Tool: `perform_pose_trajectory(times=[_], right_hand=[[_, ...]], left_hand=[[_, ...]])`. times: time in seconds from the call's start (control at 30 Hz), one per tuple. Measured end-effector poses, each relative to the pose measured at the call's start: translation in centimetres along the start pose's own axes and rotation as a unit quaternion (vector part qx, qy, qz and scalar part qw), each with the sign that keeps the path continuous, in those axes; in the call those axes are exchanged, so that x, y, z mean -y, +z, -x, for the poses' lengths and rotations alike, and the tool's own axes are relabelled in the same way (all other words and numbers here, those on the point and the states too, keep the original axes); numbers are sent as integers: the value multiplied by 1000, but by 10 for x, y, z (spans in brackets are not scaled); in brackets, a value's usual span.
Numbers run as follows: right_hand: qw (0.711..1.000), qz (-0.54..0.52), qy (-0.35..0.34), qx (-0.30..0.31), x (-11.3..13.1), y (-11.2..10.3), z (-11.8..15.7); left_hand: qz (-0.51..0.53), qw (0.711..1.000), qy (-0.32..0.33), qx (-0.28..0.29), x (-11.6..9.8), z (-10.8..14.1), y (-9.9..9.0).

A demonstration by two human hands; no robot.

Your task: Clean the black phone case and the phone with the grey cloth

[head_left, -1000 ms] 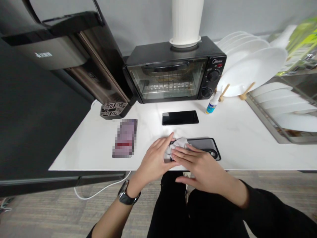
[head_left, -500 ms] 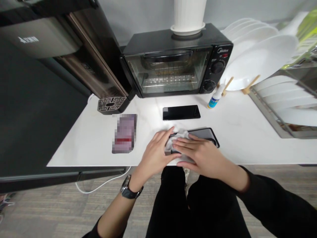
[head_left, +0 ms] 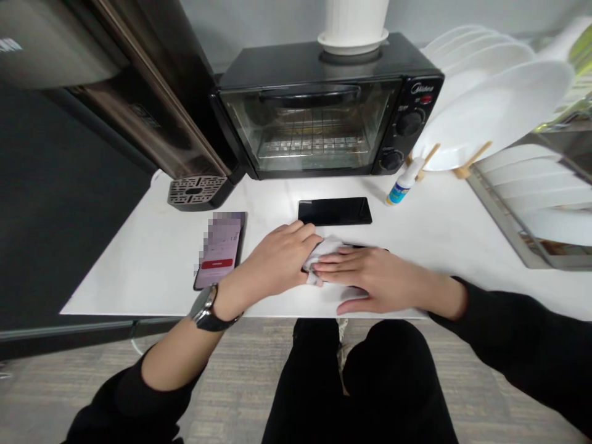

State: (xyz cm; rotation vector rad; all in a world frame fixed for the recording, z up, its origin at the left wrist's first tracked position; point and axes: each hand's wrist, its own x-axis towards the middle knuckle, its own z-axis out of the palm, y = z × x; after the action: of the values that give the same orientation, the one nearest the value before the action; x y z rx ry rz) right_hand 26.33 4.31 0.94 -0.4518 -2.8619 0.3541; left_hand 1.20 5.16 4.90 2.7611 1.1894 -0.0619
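A crumpled white wipe (head_left: 329, 248) lies over a smartphone on the counter, between my two hands. Most of that smartphone (head_left: 370, 248) is covered; only a bit of its dark far edge shows. My right hand (head_left: 374, 277) presses the wipe down under long, close-set fingers, with the thumb held apart. Curled round the phone's left end, my left hand (head_left: 284, 256) touches the wipe's edge; its fingertips are hidden. Just beyond lies a second, black smartphone (head_left: 335, 211), screen dark. A third phone with a lit pinkish screen (head_left: 219, 246) rests left of my left hand.
A black toaster oven (head_left: 314, 123) stands at the back with a white pot (head_left: 354, 24) on top. At its right are a small spray bottle (head_left: 401, 185) and racked white plates (head_left: 490, 117). A tall dispenser (head_left: 194, 191) stands left. The white counter's front edge (head_left: 152, 313) is near my legs.
My left hand's fingers have curled in more, and its forearm lies lower across the counter edge. The right hand and wipe have shifted slightly left, hiding more of the phone. The view has shifted slightly.
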Motion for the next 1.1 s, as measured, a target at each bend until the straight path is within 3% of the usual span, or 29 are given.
perform_pose_trajectory(times=[0.07,0.13,0.3,0.37,0.47,0.6,0.67,0.8,0.93,1.1], right_hand=[[1000,7,-1,4,-10,3,-16],[1000,23,20,-4,-18,2,-10],[998,47,42,-31,-19,-13,54],[999,32,32,-25,-16,-20,64],[1000,-11,0,16,-14,-18,40],[996,-50,-75,11,-27,-4,-19],[995,-50,-85,5,-38,-3,-31],[999,16,-49,-13,-51,-17,-5],[997,42,-41,-45,-42,-32,24],[998,-22,-65,-3,-23,-20,14]], left_hand=[[-15,1000,14,8,1,-4,-3],[-16,1000,8,4,2,-5,-2],[16,999,-14,-27,0,-1,8],[-5,999,-1,-32,-3,-4,7],[-61,998,22,-18,-7,-11,0],[-146,988,58,8,-8,-14,-12],[-163,984,65,9,-5,-12,-14],[-150,988,41,-22,2,-8,-12],[-147,988,46,-33,2,-8,-7],[-83,991,81,-66,-7,-13,-2]])
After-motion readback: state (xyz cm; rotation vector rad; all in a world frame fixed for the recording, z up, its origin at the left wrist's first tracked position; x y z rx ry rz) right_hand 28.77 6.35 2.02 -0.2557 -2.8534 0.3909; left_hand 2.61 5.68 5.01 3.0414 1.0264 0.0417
